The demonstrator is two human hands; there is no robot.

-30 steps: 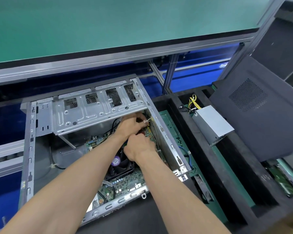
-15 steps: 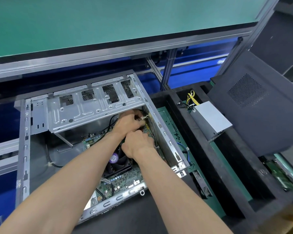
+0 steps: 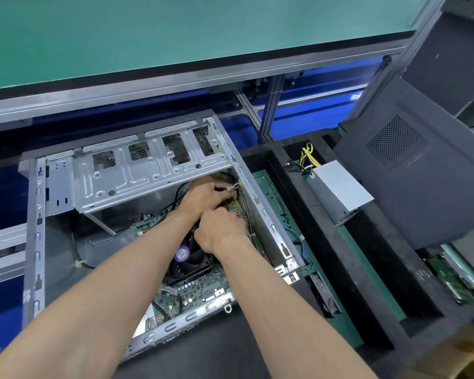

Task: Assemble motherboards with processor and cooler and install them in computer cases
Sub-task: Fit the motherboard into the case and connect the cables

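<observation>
An open grey computer case [image 3: 36, 242] lies on its side in front of me. Inside it sits a green motherboard [image 3: 195, 292] with a black fan cooler [image 3: 188, 262] bearing a purple round label. Both my hands are deep in the case's far right corner, above the board's upper edge. My left hand [image 3: 203, 194] has its fingers curled on a small cable connector with a white tie beside the case wall. My right hand [image 3: 220, 229] is curled just below it, over the board; what its fingers hold is hidden.
A metal drive bracket [image 3: 148, 173] spans the case top. To the right, a black foam tray [image 3: 326, 242] holds a silver power supply [image 3: 340, 191] with yellow cables. A dark side panel [image 3: 422, 170] leans at right. A green-topped bench [image 3: 175, 31] runs behind.
Both hands stay in the same corner of the case with only small finger movements. The view has shifted slightly.
</observation>
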